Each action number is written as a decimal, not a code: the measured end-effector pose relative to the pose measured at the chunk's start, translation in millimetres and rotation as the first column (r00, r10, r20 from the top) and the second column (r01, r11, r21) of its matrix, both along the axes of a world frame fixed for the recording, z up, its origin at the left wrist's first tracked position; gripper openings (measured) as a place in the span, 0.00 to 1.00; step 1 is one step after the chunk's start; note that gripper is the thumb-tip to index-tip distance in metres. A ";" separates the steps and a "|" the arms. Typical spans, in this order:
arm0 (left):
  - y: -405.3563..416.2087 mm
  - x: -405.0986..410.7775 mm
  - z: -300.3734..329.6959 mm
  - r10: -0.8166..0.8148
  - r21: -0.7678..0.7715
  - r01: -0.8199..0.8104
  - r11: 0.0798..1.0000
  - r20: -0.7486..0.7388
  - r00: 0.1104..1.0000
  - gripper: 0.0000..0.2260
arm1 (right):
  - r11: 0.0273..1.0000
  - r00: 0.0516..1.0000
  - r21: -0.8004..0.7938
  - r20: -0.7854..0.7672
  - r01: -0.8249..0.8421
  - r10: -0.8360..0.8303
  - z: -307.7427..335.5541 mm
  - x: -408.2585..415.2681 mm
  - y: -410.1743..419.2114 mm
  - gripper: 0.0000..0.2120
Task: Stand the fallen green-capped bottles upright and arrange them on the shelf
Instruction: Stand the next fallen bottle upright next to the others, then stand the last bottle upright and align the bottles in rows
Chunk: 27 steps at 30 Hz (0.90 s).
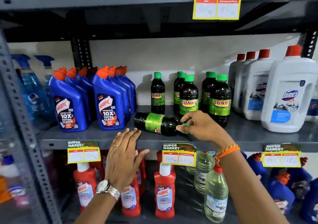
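Pinching only the green cap of the fallen bottle point(155, 123) at centre frame, the right hand point(201, 125) could tip it into the standing bottles point(220, 101) behind, while the left hand point(123, 154) hovers with fingers point(132, 134) spread

Fallen bottle point(155, 123) lies on shelf point(249, 134) before five (perhaps more) upright bottles point(188, 97).

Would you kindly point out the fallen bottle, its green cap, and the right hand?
fallen bottle point(154, 123): head view, on its green label.
green cap point(185, 125): head view, visible rim between fingers.
right hand point(201, 125): head view, back of hand.
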<state>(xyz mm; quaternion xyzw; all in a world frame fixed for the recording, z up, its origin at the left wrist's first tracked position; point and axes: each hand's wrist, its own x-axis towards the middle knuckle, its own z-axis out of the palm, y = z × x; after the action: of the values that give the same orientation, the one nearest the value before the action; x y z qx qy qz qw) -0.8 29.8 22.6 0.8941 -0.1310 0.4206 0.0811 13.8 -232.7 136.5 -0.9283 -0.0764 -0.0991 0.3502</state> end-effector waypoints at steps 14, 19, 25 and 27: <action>4.3 -10.7 3.8 0.021 -0.015 -0.023 1.000 -0.106 0.994 0.28 | 0.986 0.920 -0.156 0.391 0.054 0.012 102.1 15.1 57.8 0.10; 6.5 -6.9 4.0 -0.020 -0.050 0.015 0.999 -0.107 0.994 0.27 | 0.946 0.948 -0.324 0.301 0.005 0.098 123.7 35.7 82.9 0.13; 5.5 -3.7 -0.2 -0.017 -0.055 0.012 0.998 -0.094 0.995 0.27 | 0.906 0.984 -0.412 0.095 -0.101 0.153 132.7 48.9 89.5 0.21; 6.2 -2.0 -0.4 -0.023 -0.060 0.018 0.998 -0.086 0.996 0.26 | 0.918 0.979 -0.354 0.023 -0.180 0.201 134.3 50.0 87.7 0.25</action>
<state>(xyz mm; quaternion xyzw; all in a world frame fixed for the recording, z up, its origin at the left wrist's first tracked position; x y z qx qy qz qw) -2.8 36.0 22.2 0.9073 -0.1239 0.3843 0.1173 63.8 -145.0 270.8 -0.9606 -0.1928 -0.0767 0.1851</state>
